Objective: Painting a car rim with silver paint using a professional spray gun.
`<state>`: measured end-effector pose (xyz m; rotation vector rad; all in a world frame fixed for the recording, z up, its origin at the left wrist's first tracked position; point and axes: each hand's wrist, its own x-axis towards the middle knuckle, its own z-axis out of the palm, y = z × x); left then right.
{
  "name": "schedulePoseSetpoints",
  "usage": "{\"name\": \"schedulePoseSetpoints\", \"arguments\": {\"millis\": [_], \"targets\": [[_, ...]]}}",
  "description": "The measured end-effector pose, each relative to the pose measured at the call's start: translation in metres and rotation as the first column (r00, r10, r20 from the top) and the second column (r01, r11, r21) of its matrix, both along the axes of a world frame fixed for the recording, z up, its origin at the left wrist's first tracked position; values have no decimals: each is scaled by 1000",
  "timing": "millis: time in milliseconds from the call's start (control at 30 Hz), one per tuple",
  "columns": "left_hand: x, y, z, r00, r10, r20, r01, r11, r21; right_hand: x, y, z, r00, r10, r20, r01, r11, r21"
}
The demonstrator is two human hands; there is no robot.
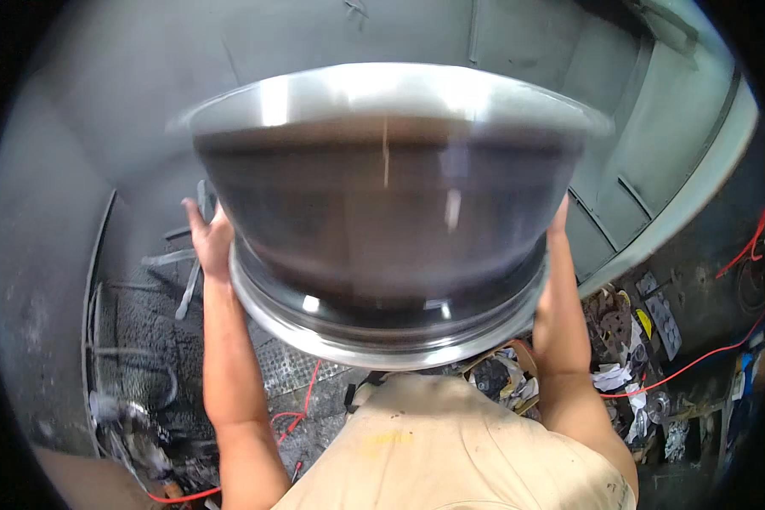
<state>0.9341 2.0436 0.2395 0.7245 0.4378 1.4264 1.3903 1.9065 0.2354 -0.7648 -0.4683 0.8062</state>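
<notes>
A large car wheel rim (387, 221) is held up in front of me, between my two arms. Its barrel is dark and glossy, and bright silver lips run round the upper and lower edges; motion smears the upper lip. At its left side, my left hand (212, 234) grips it with the thumb sticking out and the other fingers mostly hidden behind the metal. My right hand (559, 219) supports the opposite side, largely covered by the rim, with only its edge showing.
Grey booth walls (127, 93) rise around me. A pale metal stand (191, 263) is at the left, above a dark, crusted floor (153, 314). An orange-red hose (654, 387) crosses the right side near a heap of scraps and paper (620, 365). Beside my right forearm is a cardboard box (525, 365).
</notes>
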Motion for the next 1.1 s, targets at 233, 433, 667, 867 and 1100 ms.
{"name": "schedulePoseSetpoints", "arguments": {"millis": [233, 433, 667, 867, 1100], "targets": [[75, 133, -34, 970, -60, -235, 60, 998, -9, 47, 112, 51, 962, 34, 270, -6, 994, -105], [51, 148, -109, 932, -219, -289, 227, 974, -4, 37, 118, 71, 886, 141, 441, -64, 981, -185], [38, 168, -177, 819, -345, -458, 406, 913, 38, 8, 98, -18, 877, 141, 460, -63, 982, -180], [2, 163, -243, 706, -430, -563, 524, 852, 7, 12, 102, -111, 915, -15, 403, 104, 974, -201], [61, 201, -270, 660, -87, -746, 196, 979, 59, 3, 116, -228, 925, 234, 298, -214, 972, -96]]}}
